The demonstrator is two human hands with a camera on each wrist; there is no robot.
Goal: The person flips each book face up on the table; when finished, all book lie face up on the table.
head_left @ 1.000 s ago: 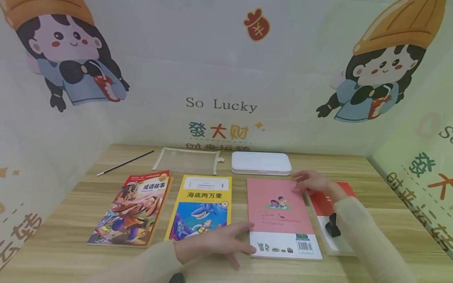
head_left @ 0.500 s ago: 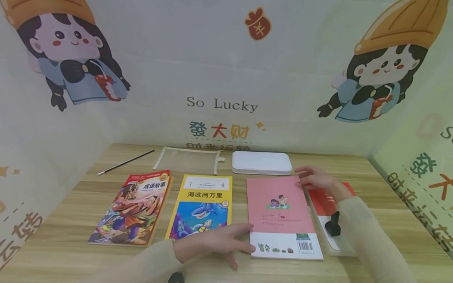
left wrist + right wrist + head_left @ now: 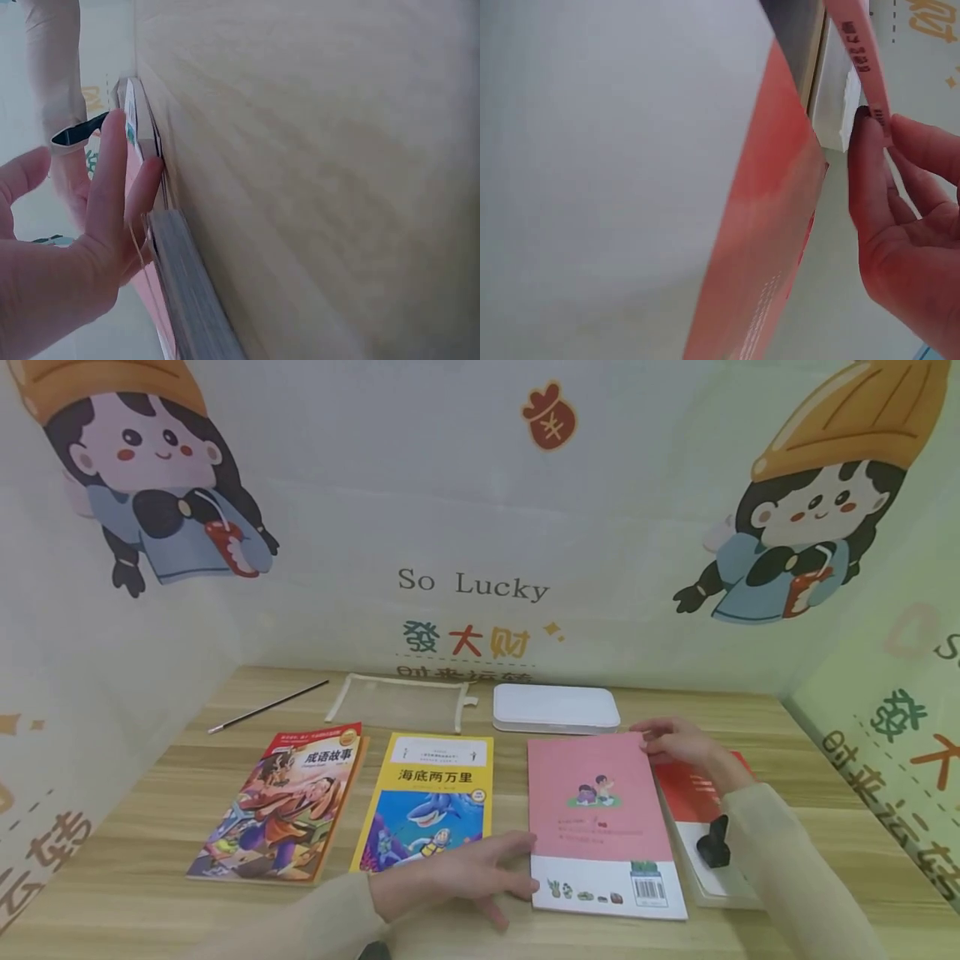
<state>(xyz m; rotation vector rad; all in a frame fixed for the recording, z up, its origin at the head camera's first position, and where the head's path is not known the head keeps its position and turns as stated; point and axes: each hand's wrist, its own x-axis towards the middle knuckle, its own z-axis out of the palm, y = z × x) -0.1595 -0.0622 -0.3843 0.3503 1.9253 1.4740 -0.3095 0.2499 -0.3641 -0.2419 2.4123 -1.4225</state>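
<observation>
Black pencil (image 3: 268,706); red-topped book (image 3: 273,814); mesh pouch (image 3: 397,702), behind yellow book (image 3: 429,802); left hand (image 3: 468,875), fingers spread, tips at left edge of pink book (image 3: 600,831) on table (image 3: 592,943); white case (image 3: 555,706), behind that book; right hand (image 3: 692,753), pinching pink book's far right corner; red-white book (image 3: 686,797), just beside.

A black pencil (image 3: 268,706), a beige-trimmed mesh pouch (image 3: 397,703) and a white case (image 3: 556,707) lie toward the back of the wooden bench (image 3: 120,847). Behind them, a cartoon-printed backdrop (image 3: 337,527) reads "So Lucky".

Cartoon-printed pale walls (image 3: 450,510), wooden tabletop (image 3: 810,752)
</observation>
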